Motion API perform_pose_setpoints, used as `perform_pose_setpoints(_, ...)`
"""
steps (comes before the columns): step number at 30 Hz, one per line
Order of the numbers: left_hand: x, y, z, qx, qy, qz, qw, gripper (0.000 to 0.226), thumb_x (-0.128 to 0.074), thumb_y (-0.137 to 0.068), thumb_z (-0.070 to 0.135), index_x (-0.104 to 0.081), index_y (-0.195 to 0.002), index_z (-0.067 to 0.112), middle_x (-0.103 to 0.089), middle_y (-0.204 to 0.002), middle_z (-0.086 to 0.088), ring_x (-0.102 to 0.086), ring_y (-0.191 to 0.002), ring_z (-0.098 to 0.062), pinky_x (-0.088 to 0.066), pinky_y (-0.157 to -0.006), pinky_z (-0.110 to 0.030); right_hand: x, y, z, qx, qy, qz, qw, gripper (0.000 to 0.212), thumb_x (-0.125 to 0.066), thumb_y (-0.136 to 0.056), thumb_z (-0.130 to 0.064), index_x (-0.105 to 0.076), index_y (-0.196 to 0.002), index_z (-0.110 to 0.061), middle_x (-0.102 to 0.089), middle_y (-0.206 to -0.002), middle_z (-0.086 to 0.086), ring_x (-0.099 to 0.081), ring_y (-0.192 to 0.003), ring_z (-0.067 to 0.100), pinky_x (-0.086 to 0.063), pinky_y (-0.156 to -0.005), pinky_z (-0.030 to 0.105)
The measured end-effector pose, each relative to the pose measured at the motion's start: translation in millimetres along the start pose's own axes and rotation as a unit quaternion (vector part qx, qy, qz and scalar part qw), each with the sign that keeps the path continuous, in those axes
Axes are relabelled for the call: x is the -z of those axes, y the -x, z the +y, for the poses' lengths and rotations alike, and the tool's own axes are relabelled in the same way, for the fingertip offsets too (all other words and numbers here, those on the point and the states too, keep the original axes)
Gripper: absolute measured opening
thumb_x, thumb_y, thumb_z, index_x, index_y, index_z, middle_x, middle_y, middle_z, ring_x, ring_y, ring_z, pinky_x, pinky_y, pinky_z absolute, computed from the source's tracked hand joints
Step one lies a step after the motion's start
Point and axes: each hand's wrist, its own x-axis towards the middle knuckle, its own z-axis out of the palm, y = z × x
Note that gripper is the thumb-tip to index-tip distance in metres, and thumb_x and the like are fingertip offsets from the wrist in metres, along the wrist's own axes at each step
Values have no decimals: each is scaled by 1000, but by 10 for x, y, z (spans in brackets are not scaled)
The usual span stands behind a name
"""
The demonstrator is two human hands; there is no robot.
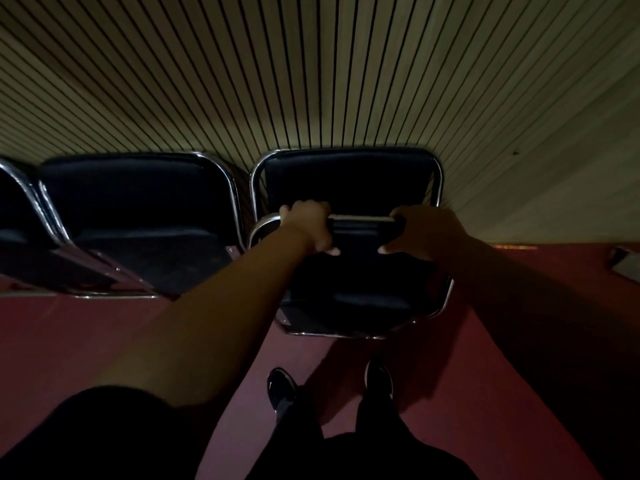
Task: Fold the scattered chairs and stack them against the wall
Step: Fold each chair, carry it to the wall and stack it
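Left hand: the left hand (308, 226) is curled over the top bar (362, 218) of the chair, thumb underneath, grasping it.
Right hand: the right hand (422, 233) grasps the same bar just beside the left, with a short bare stretch of chrome showing between them.
Held chair: the chair (363, 289), dark padding on a chrome frame, hangs below both hands, in front of the person's shoes (282, 388).
Second chair: a second chair (346, 178) stands just beyond the hands, its back against the slatted wall (311, 64).
Other chairs: two more chairs (138, 195) sit to the left of the left hand, along the same wall.
Floor: the red floor (104, 341) lies under both arms.
Light: dim; whether the held chair's feet touch the floor cannot be told.
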Motion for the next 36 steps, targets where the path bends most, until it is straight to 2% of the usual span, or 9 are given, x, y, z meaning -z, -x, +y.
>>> perform_pose_setpoints(3,-24,-70,-67,-23,0,31,999,86,-88,-67,60,-55,-138,24,-57,-135,-7,-50,-131,-33,-33,-111,-52,-5,-97,-41,2,64,35,997,84,-77,-72,-78,-58,-140,-32,-67,-131,4,-61,-124,32,-44,-107,47)
perform_pose_setpoints(5,-86,-75,-100,-28,-9,57,998,87,-85,-71,61,-51,-143,25,-54,-139,-8,-46,-135,-33,-24,-121,-57,-67,-164,-51,-1,64,48,997,85,-75,-74,-77,-55,-143,-32,-65,-133,7,-59,-126,34,-46,-108,50)
perform_pose_setpoints(8,-155,-67,-122,-31,-23,79,996,86,-79,-79,61,-43,-147,23,-48,-145,-8,-40,-140,-35,-14,-124,-64,-187,-247,-16,4,41,76,996,85,-77,-76,-73,-53,-146,-32,-64,-131,9,-58,-124,37,-46,-107,52)
perform_pose_setpoints(12,-94,-149,-141,-30,-12,58,998,88,-80,-80,59,-41,-150,22,-45,-149,-10,-37,-142,-36,-15,-124,-66,-265,-399,60,12,46,97,994,77,-76,-76,-72,-55,-140,-34,-66,-119,9,-63,-114,37,-50,-101,54)
perform_pose_setpoints(18,-124,-248,-204,-2,-10,74,997,87,-81,-78,60,-44,-146,21,-47,-147,-11,-39,-140,-37,-19,-122,-65,-348,-615,67,11,3,77,997,82,-77,-80,-65,-43,-150,-39,-53,-137,9,-46,-132,39,-37,-109,70)
perform_pose_setpoints(25,-193,-292,-251,14,-19,91,996,84,-81,-77,61,-48,-142,20,-49,-144,-11,-41,-137,-36,-24,-121,-63,-419,-695,121,38,6,97,995,85,-75,-85,-63,-40,-158,-37,-53,-141,8,-43,-133,36,-37,-110,69)
perform_pose_setpoints(28,-210,-297,-290,14,-19,92,995,85,-82,-77,60,-48,-142,19,-49,-144,-12,-41,-137,-37,-24,-120,-63,-367,-700,57,28,2,78,997,83,-74,-88,-60,-36,-159,-41,-49,-146,3,-37,-140,34,-28,-115,70)
perform_pose_setpoints(33,-210,-264,-276,5,-22,108,994,87,-83,-75,61,-48,-144,20,-49,-142,-14,-43,-135,-38,-27,-120,-60,-345,-647,65,33,5,76,997,80,-70,-92,-60,-35,-160,-39,-47,-148,4,-36,-139,33,-29,-115,63)
perform_pose_setpoints(36,-194,-128,-290,3,-27,108,994,91,-78,-81,61,-40,-154,21,-46,-147,-17,-41,-137,-40,-29,-120,-55,-337,-596,57,38,26,65,997,82,-65,-95,-62,-30,-163,-31,-43,-154,10,-34,-142,36,-32,-115,55)
